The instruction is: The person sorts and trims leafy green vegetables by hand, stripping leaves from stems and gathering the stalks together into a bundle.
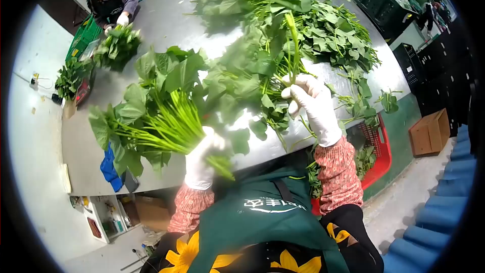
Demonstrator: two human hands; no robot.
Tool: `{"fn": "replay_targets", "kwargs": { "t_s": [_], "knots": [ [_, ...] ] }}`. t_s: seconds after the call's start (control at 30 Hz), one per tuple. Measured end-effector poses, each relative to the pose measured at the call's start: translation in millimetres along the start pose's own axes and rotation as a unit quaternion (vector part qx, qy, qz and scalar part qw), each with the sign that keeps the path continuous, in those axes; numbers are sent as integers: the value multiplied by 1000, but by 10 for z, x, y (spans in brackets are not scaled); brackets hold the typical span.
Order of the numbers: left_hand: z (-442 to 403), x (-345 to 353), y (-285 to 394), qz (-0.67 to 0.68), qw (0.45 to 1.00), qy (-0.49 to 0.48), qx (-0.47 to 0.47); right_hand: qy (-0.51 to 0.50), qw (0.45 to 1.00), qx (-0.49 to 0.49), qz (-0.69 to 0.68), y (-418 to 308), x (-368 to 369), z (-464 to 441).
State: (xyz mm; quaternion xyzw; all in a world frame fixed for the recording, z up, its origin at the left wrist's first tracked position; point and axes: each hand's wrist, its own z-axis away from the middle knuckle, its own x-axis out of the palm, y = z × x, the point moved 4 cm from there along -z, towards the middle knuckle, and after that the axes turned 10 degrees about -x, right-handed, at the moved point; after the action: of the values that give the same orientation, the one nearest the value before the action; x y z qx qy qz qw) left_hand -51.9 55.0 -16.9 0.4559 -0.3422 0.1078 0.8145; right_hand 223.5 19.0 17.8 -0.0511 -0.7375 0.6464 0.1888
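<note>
My left hand (204,156), in a white glove, is closed round a thick bunch of leafy green stems (174,126). The leaves fan out to the left and the cut ends poke out below my fist. My right hand (310,103), also gloved, pinches a few stems of leafy greens (294,45) that stand upright above the fingers, over the table's near edge. Beyond both hands a large heap of leafy greens (333,30) lies on the metal table (166,25). Some leaves between my hands are blurred.
Across the table at far left, a person (108,5) in a cap and mask handles a bunch of greens (118,45). A red basket (381,151) with leaves stands below the table edge on my right, near a cardboard box (429,132). Blue cloth (110,168) lies at the left edge.
</note>
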Motion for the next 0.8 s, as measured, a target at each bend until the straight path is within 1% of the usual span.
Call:
{"fn": "replay_targets", "kwargs": {
  "t_s": [0.03,0.07,0.1,0.13,0.17,0.2,0.23,0.27,0.3,0.33,0.37,0.43,0.47,0.57,0.6,0.7,0.73,0.8],
  "knots": [
    [2,9,14,-14,1000,5,0,-7,1000,10,5,36,18,38],
    [17,-6,11,-23,1000,8,7,8,999,27,32,61,54,101],
    [12,5,-6,-32,999,4,11,20,998,59,26,26,162,170],
    [14,-2,-38,-13,1000,9,-2,2,999,0,54,94,191,219],
    [13,-7,-70,11,1000,-2,-17,-18,986,-62,156,77,276,298],
    [18,-4,-73,-7,1000,-16,-15,-65,924,-164,340,176,327,353],
    [27,18,-100,-23,999,-32,-13,-68,952,-98,282,30,530,470],
    [49,122,-150,-5,999,-38,-24,-57,949,-168,261,141,625,549],
    [96,210,-171,11,999,-37,-37,-86,916,-228,318,144,726,644],
    [138,255,-198,-1,997,-8,-83,-106,876,-290,370,148,825,749],
    [148,231,-261,-20,991,28,-130,-85,873,-269,398,271,874,790],
    [-31,-15,-484,9,991,35,-130,-71,817,-286,497,193,907,833],
    [-97,-114,-564,8,991,36,-128,-69,797,-309,514,272,848,816],
    [-136,-228,-645,-27,989,36,-143,-72,784,-288,545,237,796,855],
    [-140,-199,-652,-39,991,61,-116,-91,764,-276,576,224,822,874],
    [-56,0,-463,-113,994,9,2,-73,769,-313,553,259,900,920],
    [-133,-110,-523,-85,995,36,-27,-103,794,-256,542,301,889,934],
    [-132,-61,-447,-34,999,16,-27,-71,852,-291,429,144,865,919]
  ]
}}
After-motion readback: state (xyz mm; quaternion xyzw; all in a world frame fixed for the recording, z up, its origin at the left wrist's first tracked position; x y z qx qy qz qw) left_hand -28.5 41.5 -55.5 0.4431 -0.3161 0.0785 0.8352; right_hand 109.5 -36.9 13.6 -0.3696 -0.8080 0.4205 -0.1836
